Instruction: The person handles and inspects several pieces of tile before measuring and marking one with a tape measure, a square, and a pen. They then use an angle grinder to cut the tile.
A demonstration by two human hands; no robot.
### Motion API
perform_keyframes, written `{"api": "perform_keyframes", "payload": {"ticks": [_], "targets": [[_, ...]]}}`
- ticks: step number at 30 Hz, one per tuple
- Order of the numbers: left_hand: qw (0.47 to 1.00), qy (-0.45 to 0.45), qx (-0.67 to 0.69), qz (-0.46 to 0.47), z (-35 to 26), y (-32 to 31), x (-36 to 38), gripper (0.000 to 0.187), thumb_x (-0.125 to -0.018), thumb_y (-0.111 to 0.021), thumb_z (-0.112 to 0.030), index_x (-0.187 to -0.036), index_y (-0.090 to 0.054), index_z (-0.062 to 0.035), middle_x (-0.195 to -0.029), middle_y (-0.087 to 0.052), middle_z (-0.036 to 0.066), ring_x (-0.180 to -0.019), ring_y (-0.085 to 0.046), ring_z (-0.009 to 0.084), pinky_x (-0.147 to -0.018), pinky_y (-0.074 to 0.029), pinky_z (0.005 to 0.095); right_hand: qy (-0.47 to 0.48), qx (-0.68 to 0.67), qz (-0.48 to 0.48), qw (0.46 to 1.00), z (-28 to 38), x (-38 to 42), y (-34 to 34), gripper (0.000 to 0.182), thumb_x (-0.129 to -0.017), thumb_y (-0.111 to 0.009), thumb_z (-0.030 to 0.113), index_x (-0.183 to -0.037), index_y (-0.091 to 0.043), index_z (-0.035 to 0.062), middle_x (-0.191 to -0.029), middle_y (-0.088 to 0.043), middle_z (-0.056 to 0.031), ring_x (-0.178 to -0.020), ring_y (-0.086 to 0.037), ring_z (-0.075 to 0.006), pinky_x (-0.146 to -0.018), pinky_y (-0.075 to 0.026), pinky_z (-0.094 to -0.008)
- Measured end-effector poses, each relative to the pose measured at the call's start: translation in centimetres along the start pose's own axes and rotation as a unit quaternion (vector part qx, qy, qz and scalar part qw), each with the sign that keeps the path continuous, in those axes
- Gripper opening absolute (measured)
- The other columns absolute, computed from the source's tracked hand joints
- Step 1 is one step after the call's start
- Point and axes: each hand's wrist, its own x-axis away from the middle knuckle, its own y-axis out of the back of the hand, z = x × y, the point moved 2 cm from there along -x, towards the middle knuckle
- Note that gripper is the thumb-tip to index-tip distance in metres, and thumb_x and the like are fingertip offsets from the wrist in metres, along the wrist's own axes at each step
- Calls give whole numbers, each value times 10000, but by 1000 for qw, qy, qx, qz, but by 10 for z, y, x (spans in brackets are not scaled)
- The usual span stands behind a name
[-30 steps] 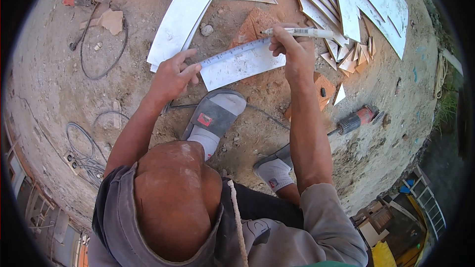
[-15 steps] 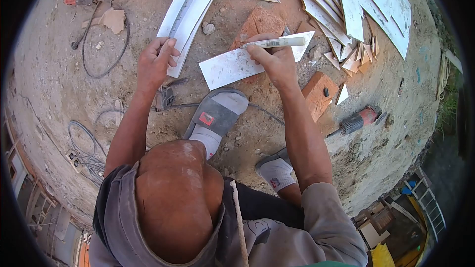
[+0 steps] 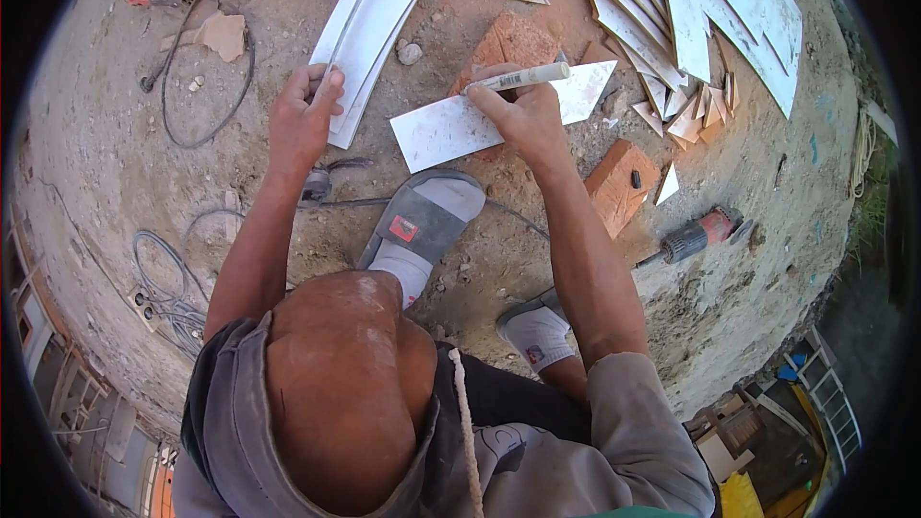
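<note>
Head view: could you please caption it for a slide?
Right hand holds a marker on a tile strip; left hand grips a ruler.

No words or numbers can be read anywhere. The marker [image 3: 523, 78] bears a band of dark print along its barrel, too small to make out. The grey sandal [image 3: 419, 221] carries a small red patch with a pale mark on its strap, and the other sandal [image 3: 533, 334] has a similar red mark, both illegible.
</note>
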Motion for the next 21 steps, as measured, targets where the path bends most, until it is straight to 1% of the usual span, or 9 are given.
{"api": "perform_keyframes", "payload": {"ticks": [12,15,21], "targets": [[1000,-1,0,-3,2,-1,-1,426,-924,-666,-347,-1124,-625,28,-891,-687,96,-691,-628,121,-664,-505,265,-6,23,5,1000,2,0,-1,297,-789,-705,252,-939,-727,-3,-772,-714,-114,-711,-679,-173,-666,-533,-318],[1000,2,2,-3,0,-1,0,429,-927,-663,-349,-1128,-624,29,-895,-686,96,-693,-624,119,-664,-504,264,13,-11,-15,1000,-3,1,-2,299,-792,-711,256,-941,-726,-3,-778,-713,-115,-713,-680,-177,-668,-534,-320],[1000,-1,6,-2,2,-1,0,433,-934,-653,-357,-1132,-625,27,-896,-682,94,-696,-619,118,-666,-499,261,-1,-13,9,1000,3,2,2,295,-796,-719,243,-951,-722,-9,-793,-713,-106,-727,-678,-169,-664,-532,-319]]}}
